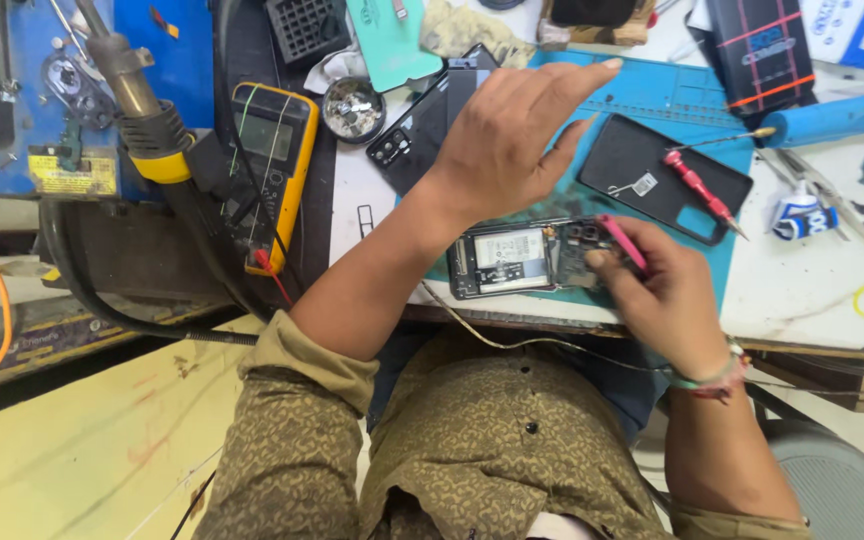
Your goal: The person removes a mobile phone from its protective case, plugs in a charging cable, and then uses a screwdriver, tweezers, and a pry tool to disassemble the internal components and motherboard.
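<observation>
Working inside an opened phone with a pink tool.

The right hand [667, 290] has its fingers closed on a pink tool [624, 245], tip at the camera end of the opened phone [537, 258] lying on the teal mat [652, 95]; the left hand [512, 135] hovers above, fingers spread, holding nothing. Any next prod looks to need a steady, light touch.

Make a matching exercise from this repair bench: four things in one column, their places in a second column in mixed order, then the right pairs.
Things:
1. opened phone
2. red screwdriver
3. yellow multimeter
4. pink tool

Places:
A. lying on the black back cover
B. in the right hand
C. at the mat's near edge, below the raised left hand
D. left of the mat, beside the thick black hose

Pairs: 1-C, 2-A, 3-D, 4-B
</observation>
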